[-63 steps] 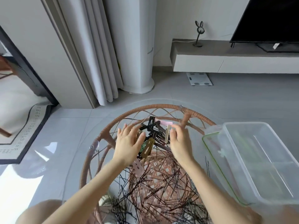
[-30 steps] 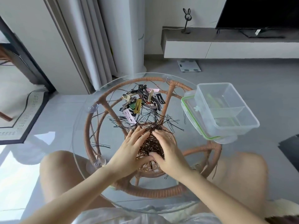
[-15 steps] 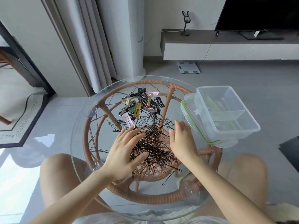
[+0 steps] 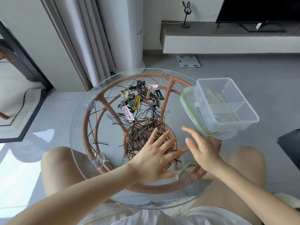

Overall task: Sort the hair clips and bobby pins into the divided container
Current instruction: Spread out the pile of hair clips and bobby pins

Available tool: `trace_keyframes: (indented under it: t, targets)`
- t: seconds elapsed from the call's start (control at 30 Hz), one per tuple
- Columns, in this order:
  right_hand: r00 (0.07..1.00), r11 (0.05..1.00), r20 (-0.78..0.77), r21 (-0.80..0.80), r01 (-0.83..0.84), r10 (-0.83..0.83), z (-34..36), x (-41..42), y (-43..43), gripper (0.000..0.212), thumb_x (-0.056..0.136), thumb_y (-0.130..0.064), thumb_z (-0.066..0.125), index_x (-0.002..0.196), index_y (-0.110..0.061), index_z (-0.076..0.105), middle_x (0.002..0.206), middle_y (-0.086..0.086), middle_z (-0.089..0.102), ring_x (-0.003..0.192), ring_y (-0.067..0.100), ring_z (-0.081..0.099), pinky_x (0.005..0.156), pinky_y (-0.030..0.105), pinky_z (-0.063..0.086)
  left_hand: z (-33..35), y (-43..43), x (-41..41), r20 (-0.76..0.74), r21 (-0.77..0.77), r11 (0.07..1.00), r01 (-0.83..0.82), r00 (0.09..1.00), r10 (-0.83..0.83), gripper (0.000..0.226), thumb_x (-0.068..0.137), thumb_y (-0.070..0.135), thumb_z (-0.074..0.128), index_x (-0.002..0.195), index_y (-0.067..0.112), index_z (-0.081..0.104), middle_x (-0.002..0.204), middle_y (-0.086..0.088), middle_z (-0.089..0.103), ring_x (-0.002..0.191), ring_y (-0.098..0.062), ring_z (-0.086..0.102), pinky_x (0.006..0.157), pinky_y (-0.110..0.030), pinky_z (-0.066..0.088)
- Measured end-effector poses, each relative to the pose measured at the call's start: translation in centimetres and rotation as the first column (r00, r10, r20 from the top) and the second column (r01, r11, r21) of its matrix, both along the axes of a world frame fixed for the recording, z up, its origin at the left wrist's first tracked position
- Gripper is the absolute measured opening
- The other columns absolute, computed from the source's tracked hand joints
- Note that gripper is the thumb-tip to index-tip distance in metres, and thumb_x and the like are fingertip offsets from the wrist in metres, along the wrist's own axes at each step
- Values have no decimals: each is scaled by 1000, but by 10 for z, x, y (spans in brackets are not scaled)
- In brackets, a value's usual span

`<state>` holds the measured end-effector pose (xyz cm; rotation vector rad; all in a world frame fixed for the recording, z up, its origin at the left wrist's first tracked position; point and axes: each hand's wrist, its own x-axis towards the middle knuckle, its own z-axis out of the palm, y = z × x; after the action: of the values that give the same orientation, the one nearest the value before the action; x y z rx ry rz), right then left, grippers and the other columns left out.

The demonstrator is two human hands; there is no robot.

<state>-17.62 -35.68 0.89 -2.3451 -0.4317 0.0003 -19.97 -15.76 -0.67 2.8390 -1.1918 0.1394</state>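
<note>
- Both hands shifted right: my left hand (image 4: 152, 159) splayed flat on bobby pins (image 4: 142, 132); right hand (image 4: 201, 151) open, empty.
- Pins spread toward 11 o'clock from left hand; left nearer.

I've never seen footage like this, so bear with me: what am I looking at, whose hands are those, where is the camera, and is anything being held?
There is no machine here. A person wears one wide camera on the head, looking down, so you see their own arms. The left hand is spread over a pile of dark bobby pins on a round glass table. The right hand is open beside it. Neither holds anything. Coloured hair clips lie farther back. At the right, the clear divided container appears to sit on its green-edged lid.
</note>
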Motion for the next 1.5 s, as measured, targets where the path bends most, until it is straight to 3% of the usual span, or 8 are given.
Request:
trace_keyframes:
  t: [0.27,0.4,0.63,0.83,0.97,1.13,1.3,1.5]
  targets:
    - [996,997,53,-29,67,-66,-13,4,34,46,93,-31,33,129,-6,44,137,10,46,131,20,37,112,38,28,3,24,31,103,63,983,-173,981,166,45,92,41,39,134,28,45,140,0,51,136,-32,38,110,-65,20]
    - [982,986,113,-55,157,-150,-12,34,64,44,95,-30,37,127,-1,44,133,18,48,129,31,38,111,47,28,16,39,34,42,-185,944,-271,958,284,47,92,52,33,134,33,43,147,7,41,142,-23,28,115,-60,11]
    - [996,990,18,-114,85,-84,-13,82,103,53,95,-43,32,132,-7,41,141,10,44,136,26,31,116,47,18,8,101,50,-306,-272,361,-892,436,846,69,86,61,10,136,26,43,152,-4,33,144,-26,20,118,-55,3]
    - [1000,1000,26,-4,5,-5,-12,60,116,51,90,-36,31,125,-5,51,133,8,52,128,20,42,110,30,28,4,83,45,-426,-433,398,-809,573,700,58,97,45,18,130,12,52,145,-3,44,144,-24,20,120,-41,6]
    - [998,998,63,52,25,-28,-10,50,121,41,91,-28,36,115,-4,59,118,8,62,112,18,54,92,13,31,15,56,51,-536,-609,182,-772,570,622,33,100,19,34,101,6,64,109,-8,66,107,-21,57,92,-29,42]
    - [992,988,102,142,64,-79,-4,45,123,28,93,-21,44,106,-4,62,105,8,67,100,19,59,86,12,35,15,43,61,-596,-672,-21,-741,524,608,29,97,18,40,88,5,64,93,-3,64,93,-19,57,81,-28,40]
    - [904,983,385,63,175,-185,24,45,83,34,89,-29,42,101,-6,63,103,6,67,100,19,58,96,29,38,26,55,61,-488,-643,122,-756,527,696,26,93,24,48,102,8,66,113,-4,64,104,-21,57,95,-36,44]
    - [804,792,427,-266,550,-415,44,69,-5,43,80,-35,55,108,-3,58,102,20,65,91,41,58,83,45,43,45,46,101,-157,-449,656,-607,776,611,28,90,30,52,108,16,67,129,-5,57,125,-26,46,104,-36,33]
